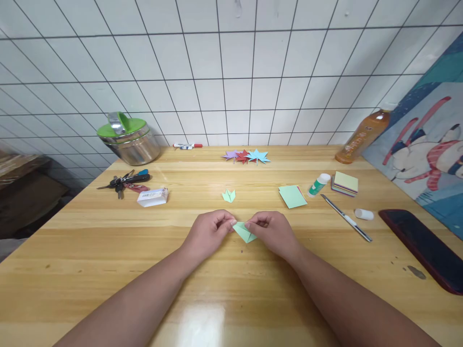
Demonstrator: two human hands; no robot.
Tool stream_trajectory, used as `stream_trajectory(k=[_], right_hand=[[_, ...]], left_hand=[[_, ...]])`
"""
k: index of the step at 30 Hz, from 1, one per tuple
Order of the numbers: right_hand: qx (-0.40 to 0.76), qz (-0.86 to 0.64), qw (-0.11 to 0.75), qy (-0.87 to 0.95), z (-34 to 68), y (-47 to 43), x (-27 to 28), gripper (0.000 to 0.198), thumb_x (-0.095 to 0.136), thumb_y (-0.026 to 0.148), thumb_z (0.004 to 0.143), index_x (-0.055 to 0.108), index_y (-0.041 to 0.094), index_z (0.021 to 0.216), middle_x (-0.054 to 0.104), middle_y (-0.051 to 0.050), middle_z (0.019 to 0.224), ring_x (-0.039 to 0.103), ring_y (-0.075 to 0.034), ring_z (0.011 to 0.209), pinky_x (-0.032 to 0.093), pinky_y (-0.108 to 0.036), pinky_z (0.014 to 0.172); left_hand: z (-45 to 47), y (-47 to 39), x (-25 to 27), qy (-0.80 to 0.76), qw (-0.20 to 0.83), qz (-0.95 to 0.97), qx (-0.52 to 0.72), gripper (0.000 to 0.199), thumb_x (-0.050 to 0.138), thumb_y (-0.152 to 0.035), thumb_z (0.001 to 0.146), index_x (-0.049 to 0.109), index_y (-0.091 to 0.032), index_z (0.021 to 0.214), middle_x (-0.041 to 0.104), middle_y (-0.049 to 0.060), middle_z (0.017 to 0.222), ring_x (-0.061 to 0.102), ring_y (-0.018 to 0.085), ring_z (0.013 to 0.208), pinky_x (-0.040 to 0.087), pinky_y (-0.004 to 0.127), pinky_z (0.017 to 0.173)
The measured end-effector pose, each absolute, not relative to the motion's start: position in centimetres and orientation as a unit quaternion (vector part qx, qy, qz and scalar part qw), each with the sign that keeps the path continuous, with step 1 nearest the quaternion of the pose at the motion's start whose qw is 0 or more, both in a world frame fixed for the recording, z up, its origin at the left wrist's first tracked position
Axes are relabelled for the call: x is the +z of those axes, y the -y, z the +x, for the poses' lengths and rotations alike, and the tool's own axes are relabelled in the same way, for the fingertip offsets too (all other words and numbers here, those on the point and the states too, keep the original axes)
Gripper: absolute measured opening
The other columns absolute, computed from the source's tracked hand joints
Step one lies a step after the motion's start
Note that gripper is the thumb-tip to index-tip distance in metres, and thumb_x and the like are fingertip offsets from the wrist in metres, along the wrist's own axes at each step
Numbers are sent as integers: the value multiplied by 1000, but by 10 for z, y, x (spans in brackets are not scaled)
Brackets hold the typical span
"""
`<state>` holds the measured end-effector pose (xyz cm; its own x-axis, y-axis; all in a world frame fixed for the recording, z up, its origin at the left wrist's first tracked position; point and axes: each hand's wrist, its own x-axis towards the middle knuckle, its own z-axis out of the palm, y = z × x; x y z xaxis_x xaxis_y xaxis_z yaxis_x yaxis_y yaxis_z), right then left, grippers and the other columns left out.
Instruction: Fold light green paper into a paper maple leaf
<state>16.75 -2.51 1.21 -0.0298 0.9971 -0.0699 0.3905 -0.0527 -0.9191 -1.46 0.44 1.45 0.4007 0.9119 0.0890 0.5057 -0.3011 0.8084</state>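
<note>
White tiles (pixel 237 55) with dark seams rise across the top of the frame behind your wooden counter (pixel 108 246). Just below the frame's centre, you hold a folded green paper (pixel 246 233) at two places. Your left hand (pixel 207 233) pinches its left corner between thumb and fingers; your right hand (pixel 274 232) pinches its upper right part, some fingers hidden behind the thumb. One point of the paper faces the bottom of the frame. Slightly above your hands lies a small folded green piece (pixel 228 195). Right of centre sit green-topped square sheets (pixel 292 197), a glue stick (pixel 319 185) just beside them. Farther right lie a utility knife (pixel 346 218) and a dark phone (pixel 423 250).
</note>
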Motion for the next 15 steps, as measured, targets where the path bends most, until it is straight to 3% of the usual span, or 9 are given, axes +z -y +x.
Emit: stream_trajectory(k=[9,11,13,15], right_hand=[[379,-602,393,583,172,24,10,18,54,30,72,60,17,62,57,1,58,50,-11,54,39,-21,50],[401,-572,424,576,169,25,10,17,54,32,73,62,18,78,61,-1,71,55,-13,65,43,-22,55],[434,-546,436,568,167,26,10,33,58,34,72,57,20,101,62,-2,83,57,-15,75,45,-23,61],[452,-543,423,568,165,26,9,39,61,36,70,55,20,105,63,-2,83,58,-15,75,45,-24,62]], left_hand=[[-14,-6,8,-471,418,715,304,21,52,-35,78,63,-18,73,65,1,66,58,14,62,45,23,59],[-13,-5,7,-467,446,693,320,20,53,-35,78,63,-17,74,65,1,65,59,14,63,46,23,60],[-11,-4,8,-469,476,664,337,19,55,-35,77,62,-17,74,65,1,64,61,14,62,47,23,60],[-9,-1,8,-471,493,643,348,19,57,-34,76,62,-16,74,66,1,64,62,14,63,48,23,61]])
